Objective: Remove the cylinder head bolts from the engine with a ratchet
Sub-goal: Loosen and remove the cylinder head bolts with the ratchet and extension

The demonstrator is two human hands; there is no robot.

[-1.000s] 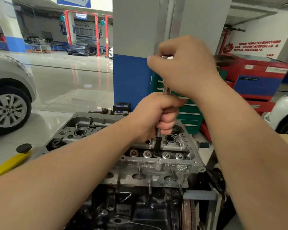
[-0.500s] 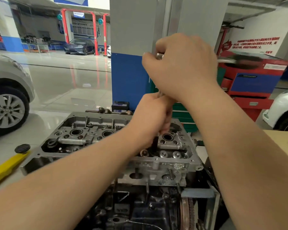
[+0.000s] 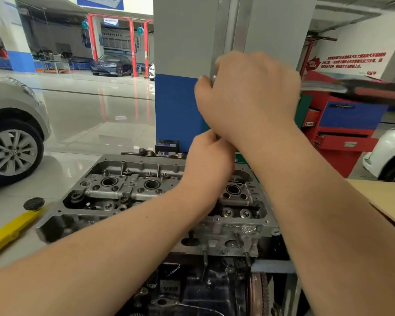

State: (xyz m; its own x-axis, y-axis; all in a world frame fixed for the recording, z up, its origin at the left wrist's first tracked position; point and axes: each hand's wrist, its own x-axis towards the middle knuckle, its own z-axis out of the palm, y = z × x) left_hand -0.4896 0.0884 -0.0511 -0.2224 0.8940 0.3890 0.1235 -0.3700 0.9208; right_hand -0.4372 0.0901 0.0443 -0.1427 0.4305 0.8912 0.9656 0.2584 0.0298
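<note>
Ratchet (image 3: pixel 356 90) gripped by R hand (image 3: pixel 249 96), L hand (image 3: pixel 209 160) clenched on extension, above cylinder head (image 3: pixel 128 190).

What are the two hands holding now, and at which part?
The right hand grips the head end of the ratchet; its handle sticks out to the right. The left hand grips the extension shaft below, mostly hidden.
</note>
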